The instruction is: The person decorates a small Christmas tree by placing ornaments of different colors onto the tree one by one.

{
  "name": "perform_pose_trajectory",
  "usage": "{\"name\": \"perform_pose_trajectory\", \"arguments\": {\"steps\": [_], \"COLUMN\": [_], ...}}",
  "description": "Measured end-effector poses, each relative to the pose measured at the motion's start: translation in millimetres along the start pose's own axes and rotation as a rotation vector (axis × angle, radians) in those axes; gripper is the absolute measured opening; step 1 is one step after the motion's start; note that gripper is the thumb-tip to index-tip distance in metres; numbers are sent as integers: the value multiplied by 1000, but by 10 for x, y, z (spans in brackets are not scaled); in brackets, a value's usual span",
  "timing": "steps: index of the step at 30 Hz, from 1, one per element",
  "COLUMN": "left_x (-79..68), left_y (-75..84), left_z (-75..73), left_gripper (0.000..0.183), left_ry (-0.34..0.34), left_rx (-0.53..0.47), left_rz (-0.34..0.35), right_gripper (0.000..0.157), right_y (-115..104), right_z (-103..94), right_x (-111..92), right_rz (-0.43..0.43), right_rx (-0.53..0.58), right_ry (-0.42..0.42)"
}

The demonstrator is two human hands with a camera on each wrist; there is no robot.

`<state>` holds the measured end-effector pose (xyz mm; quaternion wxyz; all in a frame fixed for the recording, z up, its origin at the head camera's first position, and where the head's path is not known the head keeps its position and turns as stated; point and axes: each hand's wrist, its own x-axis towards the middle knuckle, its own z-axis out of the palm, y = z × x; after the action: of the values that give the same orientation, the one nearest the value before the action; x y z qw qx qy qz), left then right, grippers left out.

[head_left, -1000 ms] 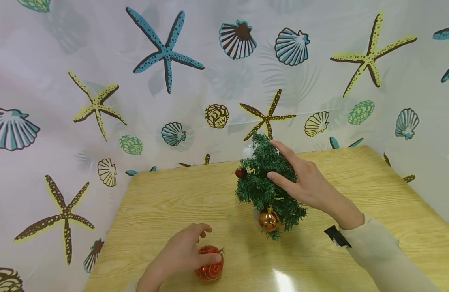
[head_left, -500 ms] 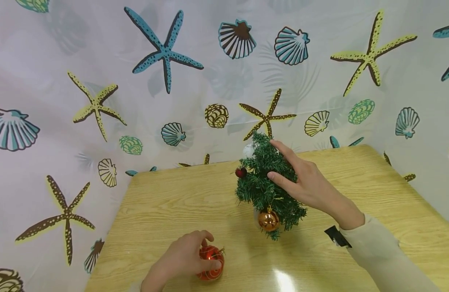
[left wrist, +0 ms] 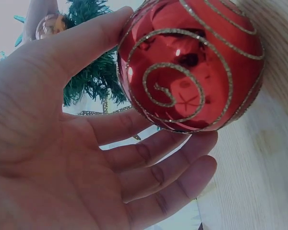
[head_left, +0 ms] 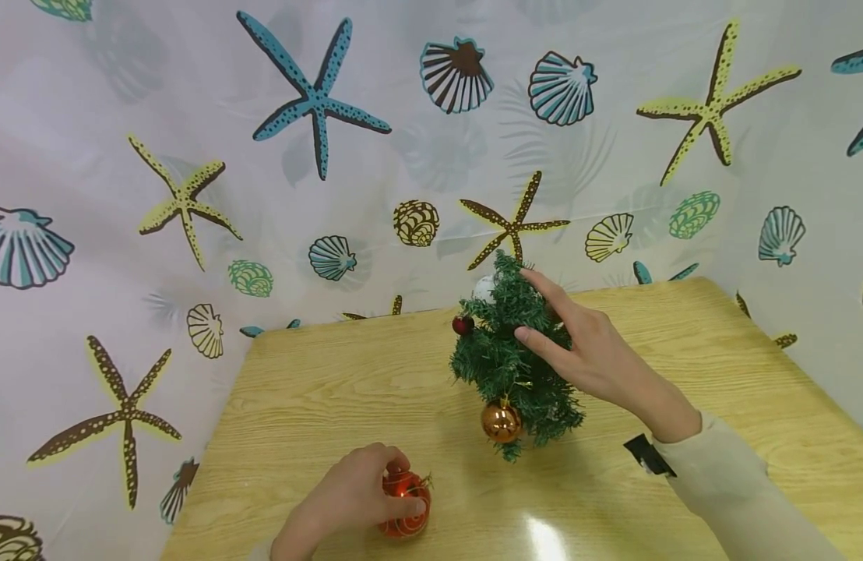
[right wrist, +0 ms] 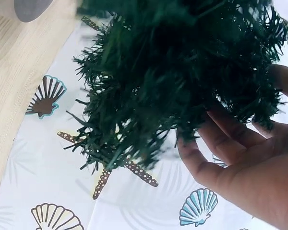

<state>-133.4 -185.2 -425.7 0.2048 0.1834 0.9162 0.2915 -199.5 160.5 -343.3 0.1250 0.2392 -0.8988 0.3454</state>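
Note:
A red Christmas bauble (head_left: 405,510) with gold glitter swirls sits on the table at the front. My left hand (head_left: 357,495) holds it between thumb and fingers; the left wrist view shows the thumb on one side and fingertips against the underside of the bauble (left wrist: 192,72). Behind and to the right, a small green Christmas tree (head_left: 501,358) stands with my right hand (head_left: 593,351) gripping its upper right side. In the right wrist view, several fingers (right wrist: 225,139) reach in among the branches. A copper-gold bauble (head_left: 501,421), a small dark red one (head_left: 463,324) and a white one (head_left: 484,289) hang on the tree.
The wooden table (head_left: 319,374) runs back to a hanging cloth (head_left: 403,156) printed with starfish and shells, which also encloses both sides. The grey foot of the tree's base (right wrist: 32,8) shows in the right wrist view.
My left hand has moved slightly right and its fingers have come round the red bauble. The tree has turned a little in my right hand, its copper-gold bauble shifting left.

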Motion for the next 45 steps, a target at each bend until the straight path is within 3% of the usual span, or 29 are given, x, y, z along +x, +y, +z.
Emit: {"name": "perform_pose_trajectory", "arguments": {"steps": [17, 28, 45], "left_x": [-3, -15, -8], "left_y": [-23, -45, -124], "left_z": [2, 49, 72], "left_gripper": [57, 57, 57], "left_ry": [7, 19, 4], "left_rx": [20, 19, -32], "left_rz": [36, 42, 70], "right_gripper": [87, 57, 58], "right_y": [-110, -113, -237], "right_z": [12, 16, 77], "right_x": [-29, -97, -80], "right_rz": [81, 20, 28], "right_rx": [-93, -5, 20], "right_ry": [30, 54, 98]}}
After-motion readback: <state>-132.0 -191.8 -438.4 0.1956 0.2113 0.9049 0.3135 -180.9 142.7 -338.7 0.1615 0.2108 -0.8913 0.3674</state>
